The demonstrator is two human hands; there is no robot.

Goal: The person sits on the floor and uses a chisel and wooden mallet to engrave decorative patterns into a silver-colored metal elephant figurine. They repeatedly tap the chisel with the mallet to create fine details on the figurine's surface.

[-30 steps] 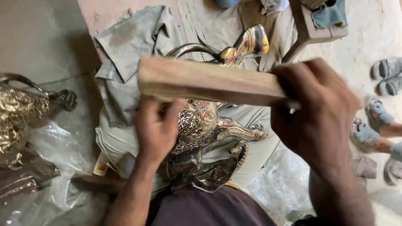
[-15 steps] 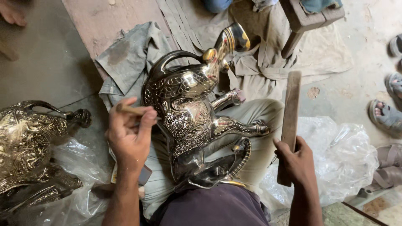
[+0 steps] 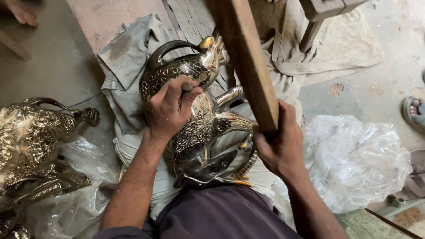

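Note:
An engraved brass animal figure [image 3: 199, 128] lies across my lap on a grey cloth [image 3: 128, 66]. My left hand [image 3: 170, 108] rests on the figure's back, pinching a small metal punch [image 3: 187, 86] against the patterned surface. My right hand [image 3: 281, 146] grips the lower end of a flat wooden bat [image 3: 245, 57], which is raised and slants up toward the top of the view, above the figure.
A second ornate brass figure [image 3: 33, 146] sits at the left on clear plastic sheeting. More crumpled plastic [image 3: 354, 163] lies to the right. A wooden stool leg [image 3: 316, 26] and beige cloth are behind. Another person's sandalled foot [image 3: 416, 110] is at the right edge.
My right hand swung the wooden bat down to the right side, then raised it again over the figure. My left hand stayed on the figure with the punch.

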